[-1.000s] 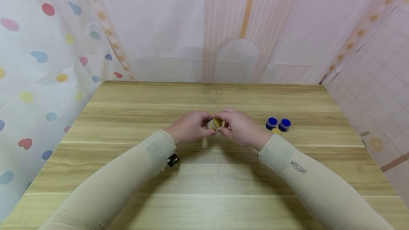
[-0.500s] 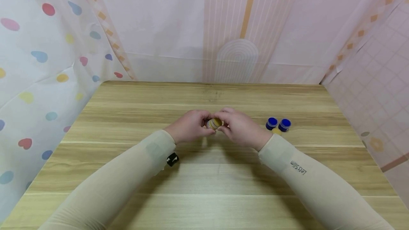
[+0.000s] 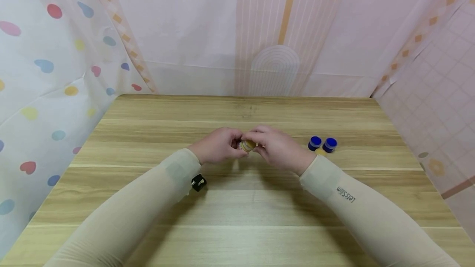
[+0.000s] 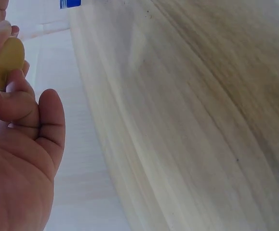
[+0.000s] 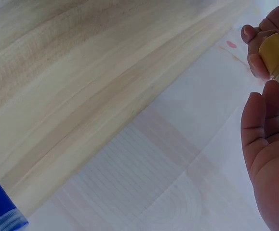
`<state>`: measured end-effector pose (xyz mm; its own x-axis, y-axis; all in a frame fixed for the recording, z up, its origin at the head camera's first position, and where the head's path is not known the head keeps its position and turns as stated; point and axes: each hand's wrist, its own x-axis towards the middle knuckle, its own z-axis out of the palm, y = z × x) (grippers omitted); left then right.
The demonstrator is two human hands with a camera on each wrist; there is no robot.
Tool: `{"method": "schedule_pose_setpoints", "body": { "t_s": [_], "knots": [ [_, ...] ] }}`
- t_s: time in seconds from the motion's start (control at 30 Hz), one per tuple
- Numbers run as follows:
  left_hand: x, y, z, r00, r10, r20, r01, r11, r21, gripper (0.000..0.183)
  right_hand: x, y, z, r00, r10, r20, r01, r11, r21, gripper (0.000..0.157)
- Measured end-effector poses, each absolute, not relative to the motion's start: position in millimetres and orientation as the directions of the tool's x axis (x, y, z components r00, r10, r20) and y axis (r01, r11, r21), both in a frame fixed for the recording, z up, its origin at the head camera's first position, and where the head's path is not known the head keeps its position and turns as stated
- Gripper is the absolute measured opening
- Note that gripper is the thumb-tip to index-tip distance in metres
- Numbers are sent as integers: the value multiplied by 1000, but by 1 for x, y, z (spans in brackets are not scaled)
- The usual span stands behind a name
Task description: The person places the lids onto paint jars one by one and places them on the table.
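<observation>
Over the middle of the table both hands meet at a small yellow jar (image 3: 246,145) with a pale patterned band, tilted between them. My left hand (image 3: 218,146) grips its left side between fingers and thumb. From the other side, the fingers and thumb of my right hand (image 3: 279,148) pinch the yellow end, covering part of it. The left wrist view shows a round, flat yellow face (image 4: 11,60) of the jar between fingertips. In the right wrist view, the jar's yellow part (image 5: 274,54) sits above a ridged clear section, partly hidden by fingers.
Two blue jars (image 3: 314,143) stand close together on the wooden table (image 3: 245,217), right of the hands. A small yellow item (image 3: 320,151) lies against them, partly behind the right wrist. A printed curtain (image 3: 193,32) hangs along the table's back edge.
Both hands and the jar have shifted slightly left. My right fingers now reach further over the jar's yellow end, whose face shows less than before. The blue jars stay put.
</observation>
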<state>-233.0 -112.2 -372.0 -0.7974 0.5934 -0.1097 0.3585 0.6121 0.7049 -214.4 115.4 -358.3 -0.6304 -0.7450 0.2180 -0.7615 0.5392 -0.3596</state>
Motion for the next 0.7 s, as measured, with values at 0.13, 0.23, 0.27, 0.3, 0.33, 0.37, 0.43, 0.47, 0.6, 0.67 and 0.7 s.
{"method": "schedule_pose_setpoints", "body": {
  "t_s": [0.13, 0.23, 0.27, 0.3, 0.33, 0.37, 0.43, 0.47, 0.6, 0.67, 0.7],
  "knots": [
    [-233, -112, -372, -798, 590, -124, 345, 614, 710, 20, -216, 116, -360, -635, -742, 213, -753, 535, -382, 40],
    [-232, -110, -372, -812, 571, -119, 332, 620, 711, 21, -216, 117, -360, -664, -719, 203, -721, 545, -428, 41],
    [-232, -109, -373, -818, 565, -110, 335, 622, 708, 21, -217, 117, -360, -674, -712, 197, -709, 550, -441, 41],
    [-232, -109, -373, -824, 558, -101, 336, 623, 706, 22, -216, 117, -360, -682, -706, 193, -701, 554, -450, 41],
    [-232, -108, -374, -829, 553, -89, 341, 625, 702, 23, -216, 117, -359, -688, -701, 190, -694, 559, -453, 41],
    [-231, -107, -374, -833, 549, -76, 350, 627, 696, 24, -215, 117, -359, -693, -697, 185, -688, 563, -457, 41],
    [-231, -106, -374, -839, 542, -51, 366, 631, 684, 26, -215, 117, -359, -707, -687, 170, -671, 575, -468, 39],
    [-231, -105, -373, -842, 538, -43, 371, 634, 678, 27, -214, 116, -359, -715, -680, 162, -662, 583, -472, 39],
    [-230, -104, -372, -851, 524, -30, 371, 641, 671, 26, -213, 115, -358, -744, -657, 126, -621, 608, -495, 35],
    [-230, -103, -372, -854, 519, -30, 366, 642, 674, 25, -213, 114, -357, -753, -648, 114, -606, 616, -503, 33],
    [-229, -103, -372, -856, 517, -28, 365, 642, 674, 24, -213, 113, -357, -756, -645, 110, -601, 619, -505, 33]
  ]
}}
